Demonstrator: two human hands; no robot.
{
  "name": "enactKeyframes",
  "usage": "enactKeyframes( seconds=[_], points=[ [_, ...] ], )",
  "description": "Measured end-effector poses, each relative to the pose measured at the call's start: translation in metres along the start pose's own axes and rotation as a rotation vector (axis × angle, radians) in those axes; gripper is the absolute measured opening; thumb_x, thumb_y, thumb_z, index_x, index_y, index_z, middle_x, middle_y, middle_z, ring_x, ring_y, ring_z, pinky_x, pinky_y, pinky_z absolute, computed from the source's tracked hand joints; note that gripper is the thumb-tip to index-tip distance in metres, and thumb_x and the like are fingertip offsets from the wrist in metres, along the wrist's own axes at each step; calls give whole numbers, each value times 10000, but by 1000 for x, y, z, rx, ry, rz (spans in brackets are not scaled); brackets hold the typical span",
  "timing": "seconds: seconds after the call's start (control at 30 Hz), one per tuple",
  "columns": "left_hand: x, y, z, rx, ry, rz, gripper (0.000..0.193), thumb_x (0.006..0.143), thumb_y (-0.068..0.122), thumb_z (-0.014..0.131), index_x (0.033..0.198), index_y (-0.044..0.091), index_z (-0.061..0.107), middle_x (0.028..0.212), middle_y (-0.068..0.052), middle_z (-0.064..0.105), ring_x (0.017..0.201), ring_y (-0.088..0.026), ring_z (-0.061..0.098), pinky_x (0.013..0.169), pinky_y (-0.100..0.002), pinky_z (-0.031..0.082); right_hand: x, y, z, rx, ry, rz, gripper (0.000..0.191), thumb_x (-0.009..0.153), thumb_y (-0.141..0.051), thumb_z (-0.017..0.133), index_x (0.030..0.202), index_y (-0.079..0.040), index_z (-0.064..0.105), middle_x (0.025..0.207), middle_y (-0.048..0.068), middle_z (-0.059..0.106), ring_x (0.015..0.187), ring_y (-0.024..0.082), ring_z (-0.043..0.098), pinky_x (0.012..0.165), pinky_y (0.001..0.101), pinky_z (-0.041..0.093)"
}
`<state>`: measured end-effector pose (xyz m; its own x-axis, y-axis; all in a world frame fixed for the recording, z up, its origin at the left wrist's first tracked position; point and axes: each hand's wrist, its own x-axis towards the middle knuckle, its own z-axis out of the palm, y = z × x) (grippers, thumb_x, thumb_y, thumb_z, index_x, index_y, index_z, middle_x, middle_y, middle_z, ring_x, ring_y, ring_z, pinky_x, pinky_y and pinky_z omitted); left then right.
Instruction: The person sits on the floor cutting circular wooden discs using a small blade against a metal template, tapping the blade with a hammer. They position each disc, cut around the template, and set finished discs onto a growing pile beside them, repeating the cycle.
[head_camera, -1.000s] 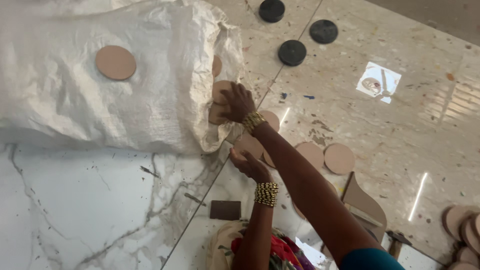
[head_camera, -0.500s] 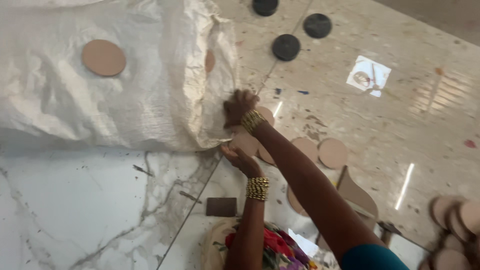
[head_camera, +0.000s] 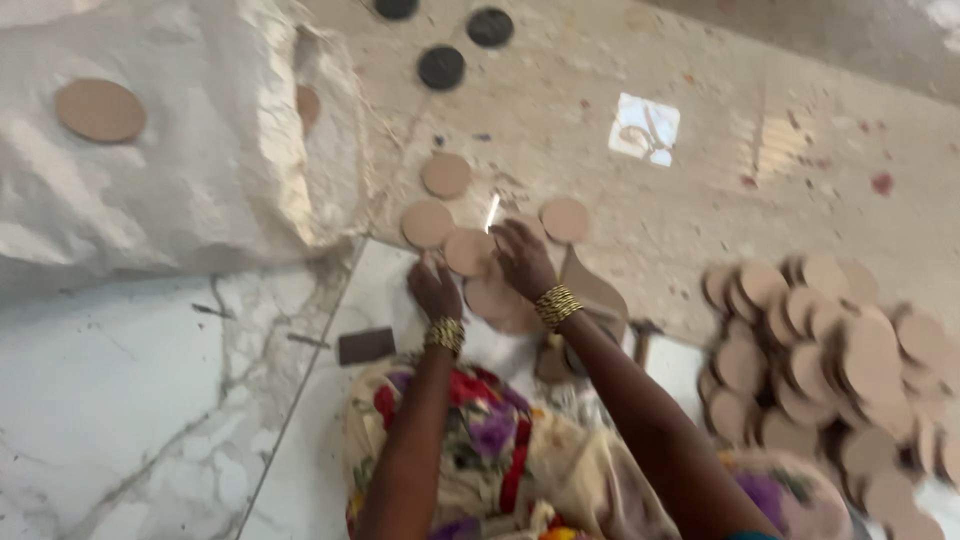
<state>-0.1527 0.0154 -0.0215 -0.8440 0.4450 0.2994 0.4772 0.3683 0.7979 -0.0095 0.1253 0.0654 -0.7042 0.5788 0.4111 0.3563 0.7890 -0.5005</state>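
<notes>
Matt fibreboard-like brown discs (head_camera: 468, 250); woven plastic sack (head_camera: 190, 170), crinkly; glossy marble floor (head_camera: 130, 400); floral cloth (head_camera: 480, 440).

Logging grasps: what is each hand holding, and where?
Cannot tell: both the left hand and right hand rest on flat round tan discs; blurred.

Bulky white woven sack (head_camera: 190, 160), upper left

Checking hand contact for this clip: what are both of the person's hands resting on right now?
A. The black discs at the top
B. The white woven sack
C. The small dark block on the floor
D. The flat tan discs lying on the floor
D: the left hand and right hand both lie on the loose tan discs on the floor, apart from the white sack.
</notes>
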Motion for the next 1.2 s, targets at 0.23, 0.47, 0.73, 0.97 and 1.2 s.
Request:
enactKeyframes(
  seconds=[0.23,0.47,0.73,0.97,1.2],
  points=[
    [-47,25,-26,-258,-107,11,470,1044,356,550,1356,5,573,1315,-229,568,1217,-372,548,1061,-483,453,-144,17,-144,-18,204,264,312,951,-67,690,1259,-103,659,1272,169,645,1172,377,645,953,466,548],
    [-131,73,-27,-468,-289,170,380,1036,259,595,1336,26,581,1363,-228,508,1264,-360,540,1032,-440,522,-235,42,-164,-9,192,468,258,926,-114,713,1184,-102,698,1104,154,702,975,295,727,788,414,613],
    [-161,86,-44,-331,-551,226,345,983,200,645,1307,85,626,1268,-183,569,1030,-291,646,838,-384,576,-254,10,-125,-57,-94,574,639,795,-172,852,1348,-123,537,1321,250,589,941,372,711,789,469,587],
    [-169,88,-55,-310,-496,207,345,955,188,657,1282,80,633,1270,-182,578,1060,-294,644,867,-392,571,-237,0,-103,-256,-194,431,1040,565,-409,960,1441,-193,443,1369,266,448,1295,467,457,1090,619,273],
    [-131,68,-41,-125,-35,111,501,959,254,702,1380,40,534,1350,-215,582,1277,-401,547,1101,-505,435,-232,6,-97,-387,-308,407,700,625,-516,891,1203,-210,642,1338,125,535,1272,375,503,1171,668,151]
  ],
)
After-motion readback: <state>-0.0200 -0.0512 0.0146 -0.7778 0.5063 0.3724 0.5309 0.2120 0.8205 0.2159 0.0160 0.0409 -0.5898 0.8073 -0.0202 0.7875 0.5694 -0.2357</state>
